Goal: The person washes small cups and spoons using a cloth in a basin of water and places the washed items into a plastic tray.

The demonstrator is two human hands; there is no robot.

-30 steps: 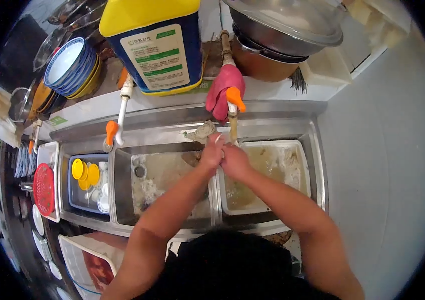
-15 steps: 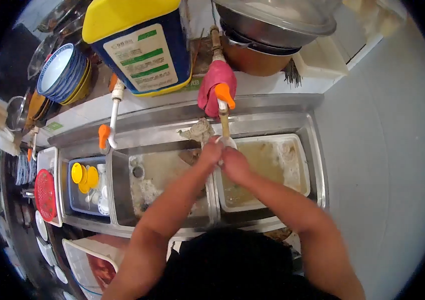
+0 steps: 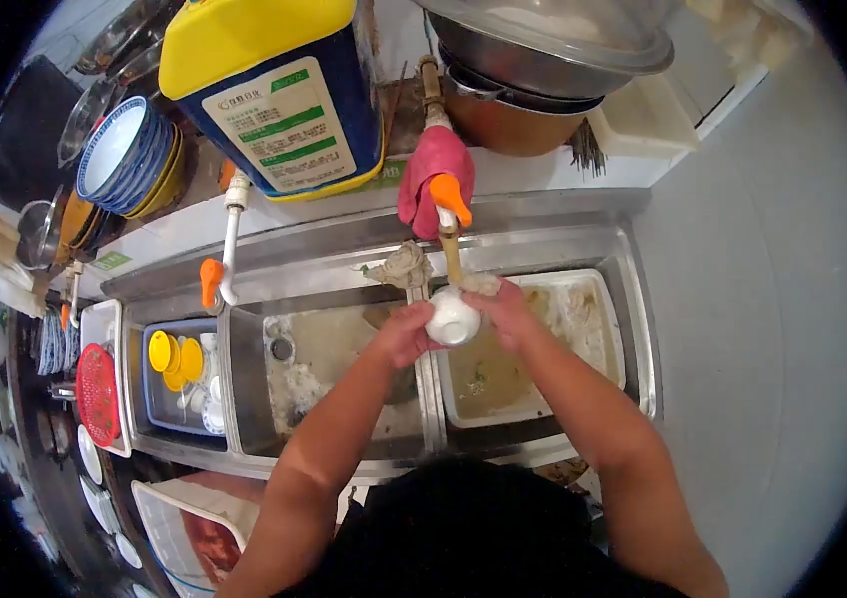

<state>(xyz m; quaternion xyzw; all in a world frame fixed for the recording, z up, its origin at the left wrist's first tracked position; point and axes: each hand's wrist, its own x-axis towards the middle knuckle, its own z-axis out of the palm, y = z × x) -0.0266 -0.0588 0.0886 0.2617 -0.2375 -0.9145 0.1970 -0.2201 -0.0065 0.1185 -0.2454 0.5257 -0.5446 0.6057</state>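
A small white bowl (image 3: 452, 318), its underside facing up, is held between both hands below the right-hand tap (image 3: 451, 244). My left hand (image 3: 407, 334) grips its left side over the divider between two sink basins. On its right side, my right hand (image 3: 505, 311) has its fingers closed on a pale cloth (image 3: 481, 283) against the bowl. Another greyish crumpled rag (image 3: 405, 265) lies on the sink ledge just behind. Cloudy water fills the white tub (image 3: 543, 389) under my right hand.
A blue tub (image 3: 166, 416) with yellow cups and white dishes sits in the left basin. Beside it is a red strainer (image 3: 98, 395). On the shelf behind stand a blue-yellow jug (image 3: 279, 120), stacked bowls (image 3: 125, 149) and a large metal pot (image 3: 533, 65).
My hands have moved apart and slightly toward me. The white bowl, mostly hidden by them before, now shows bottom up between them. The pale cloth has come into view at my right hand.
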